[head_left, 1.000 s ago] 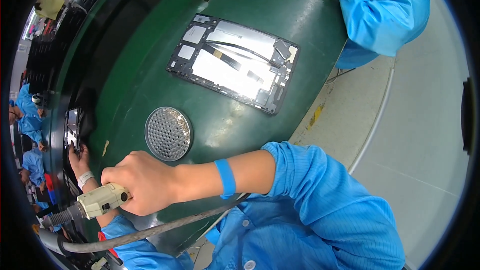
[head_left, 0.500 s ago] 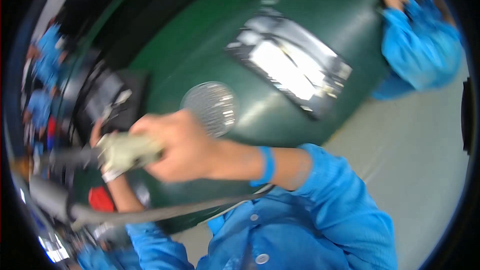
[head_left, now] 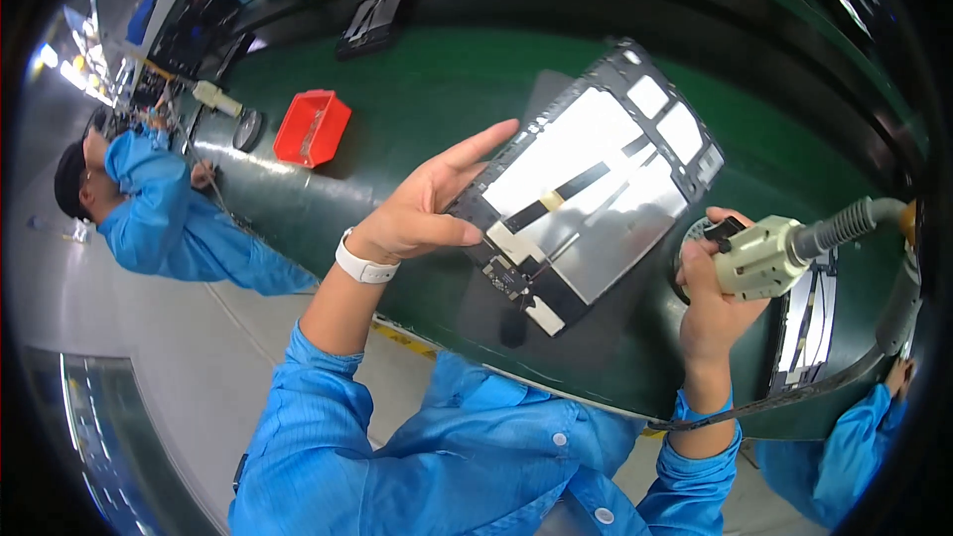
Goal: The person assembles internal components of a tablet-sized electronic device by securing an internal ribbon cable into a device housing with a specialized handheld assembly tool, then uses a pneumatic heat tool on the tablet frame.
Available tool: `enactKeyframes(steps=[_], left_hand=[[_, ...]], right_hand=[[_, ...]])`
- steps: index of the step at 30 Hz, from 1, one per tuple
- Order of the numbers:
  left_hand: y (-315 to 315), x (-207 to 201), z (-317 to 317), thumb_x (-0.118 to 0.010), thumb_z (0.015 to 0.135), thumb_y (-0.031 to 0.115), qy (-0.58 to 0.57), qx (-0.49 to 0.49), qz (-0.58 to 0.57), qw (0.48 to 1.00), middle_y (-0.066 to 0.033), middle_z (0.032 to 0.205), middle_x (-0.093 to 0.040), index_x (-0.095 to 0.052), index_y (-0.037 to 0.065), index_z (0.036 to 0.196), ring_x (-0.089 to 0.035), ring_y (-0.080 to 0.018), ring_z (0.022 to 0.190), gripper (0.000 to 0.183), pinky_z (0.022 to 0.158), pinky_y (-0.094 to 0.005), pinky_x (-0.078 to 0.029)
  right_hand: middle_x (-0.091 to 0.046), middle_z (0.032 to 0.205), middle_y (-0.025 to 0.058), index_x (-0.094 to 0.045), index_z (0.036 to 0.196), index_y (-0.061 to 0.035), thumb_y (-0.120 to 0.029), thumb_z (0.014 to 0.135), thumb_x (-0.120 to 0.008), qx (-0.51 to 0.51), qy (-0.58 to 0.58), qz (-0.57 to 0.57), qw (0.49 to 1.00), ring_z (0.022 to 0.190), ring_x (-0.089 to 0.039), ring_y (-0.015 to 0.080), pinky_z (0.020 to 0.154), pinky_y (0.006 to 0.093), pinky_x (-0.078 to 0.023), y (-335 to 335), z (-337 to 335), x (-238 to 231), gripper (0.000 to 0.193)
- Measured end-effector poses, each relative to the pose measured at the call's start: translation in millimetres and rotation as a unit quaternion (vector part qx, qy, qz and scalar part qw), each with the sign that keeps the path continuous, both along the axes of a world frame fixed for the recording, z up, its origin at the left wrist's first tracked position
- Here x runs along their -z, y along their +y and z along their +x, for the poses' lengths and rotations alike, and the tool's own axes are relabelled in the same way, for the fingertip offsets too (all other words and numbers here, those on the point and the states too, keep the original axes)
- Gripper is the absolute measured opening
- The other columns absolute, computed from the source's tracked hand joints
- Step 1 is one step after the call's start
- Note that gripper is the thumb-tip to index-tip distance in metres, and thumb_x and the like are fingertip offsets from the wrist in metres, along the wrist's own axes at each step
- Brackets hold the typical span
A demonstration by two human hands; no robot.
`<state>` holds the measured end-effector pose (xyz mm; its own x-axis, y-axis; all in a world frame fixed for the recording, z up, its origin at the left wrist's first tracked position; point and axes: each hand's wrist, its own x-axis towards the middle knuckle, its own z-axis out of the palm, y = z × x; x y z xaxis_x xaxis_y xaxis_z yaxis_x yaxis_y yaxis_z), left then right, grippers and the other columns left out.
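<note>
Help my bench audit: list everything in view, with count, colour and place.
tablets: 3+, silver and black, left hand, back, lower right
power tools: 2+, cream, right hand, upper left
cable: 1, grey, right
bin: 1, red, upper left
round dishes: 2+, grey, upper left, by right hand
mat: 1, dark, under held tablet
bench: 1, green, centre
co-workers: 2+, blue clothing, left, lower right
background details: unclear
wristband: 1, white, left wrist
left hand: 1, bare, gripping tablet
right hand: 1, bare, gripping power tool

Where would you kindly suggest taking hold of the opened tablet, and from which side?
I'd probably pinch the opened tablet by its left edge, coming from the left: it is a flat slab with internal parts exposed across its visible face.
</note>
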<state>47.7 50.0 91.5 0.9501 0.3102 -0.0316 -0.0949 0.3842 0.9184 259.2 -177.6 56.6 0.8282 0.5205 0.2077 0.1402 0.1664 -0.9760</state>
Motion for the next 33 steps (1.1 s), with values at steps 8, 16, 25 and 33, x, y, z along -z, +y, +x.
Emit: enactKeyframes(steps=[8, 16, 25, 33], left_hand=[[6.6, -10.1, -4.8, -0.076, 0.072, -0.001, 0.025, 0.021, 0.082, 0.996, -0.0214, 0.153, -0.046, -0.028, -0.005, 0.157, -0.05, -0.0262, 0.138, 0.098, 0.119, -0.0367, -0.033], [-3.1, -0.3, -5.6, -0.076, 0.072, -0.004, 0.013, 0.003, -0.016, 1.0, -0.0246, 0.15, -0.048, -0.017, 0.001, 0.162, -0.051, -0.0294, 0.137, 0.107, 0.118, -0.0385, -0.035], [-11.0, 28.2, -10.9, -0.066, 0.077, -0.01, -0.022, -0.092, -0.117, 0.989, -0.0245, 0.149, -0.046, -0.018, 0.0, 0.161, -0.053, -0.0293, 0.133, 0.097, 0.112, -0.0386, -0.042], [-26.6, 61.3, 4.5, -0.066, 0.087, -0.008, 0.095, -0.172, 0.078, 0.978, -0.0179, 0.155, -0.044, -0.032, -0.004, 0.156, -0.046, -0.0237, 0.141, 0.077, 0.116, -0.0355, -0.037]], right_hand=[[-0.059, 0.079, 0.004, -0.059, 0.12, 0.0031, 0.011, 0.083, -0.066, -0.023, 0.039, 0.038, 0.998, 0.061, -0.054, 0.0078, 0.056, 0.0203, -0.047, 5.9, -3.3, -0.1, 0.039], [-0.059, 0.077, 0.0041, -0.058, 0.12, 0.0037, 0.01, 0.084, -0.066, -0.038, 0.014, 0.032, 0.999, 0.061, -0.054, 0.0077, 0.057, 0.0208, -0.046, 5.8, -1.6, -0.6, 0.038], [-0.067, 0.105, 0.0087, -0.055, 0.121, -0.0009, 0.009, 0.081, -0.074, 0.011, 0.002, 0.007, 1.0, 0.081, -0.06, 0.008, 0.072, 0.0234, -0.053, -0.1, 3.0, 2.4, 0.045], [-0.067, 0.11, 0.0105, -0.055, 0.117, -0.0001, 0.011, 0.079, -0.07, 0.016, 0.015, 0.019, 1.0, 0.081, -0.061, 0.0076, 0.072, 0.0243, -0.052, 8.3, 10.4, -3.5, 0.042]])
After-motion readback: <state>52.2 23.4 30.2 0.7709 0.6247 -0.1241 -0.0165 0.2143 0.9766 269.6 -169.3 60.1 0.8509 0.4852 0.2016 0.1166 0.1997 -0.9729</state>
